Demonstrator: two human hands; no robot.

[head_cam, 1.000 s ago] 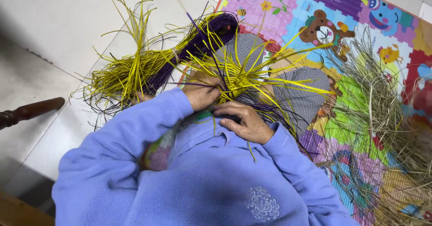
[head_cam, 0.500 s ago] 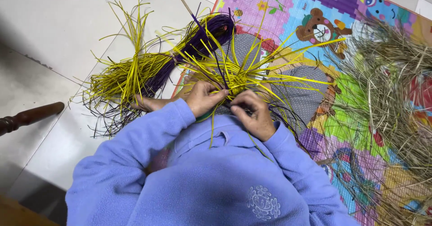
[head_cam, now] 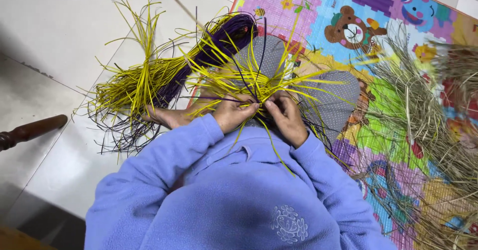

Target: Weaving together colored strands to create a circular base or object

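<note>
While both hands meet over the lap, left hand [head_cam: 233, 114] and right hand [head_cam: 285, 116] fingers pinch the woven strand centre [head_cam: 259, 83], strands radiating outward, equally near both.

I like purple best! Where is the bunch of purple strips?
In the head view, the purple strips lie on the white floor, upper middle, beside the yellow strips and just left of the colourful play mat.
</note>
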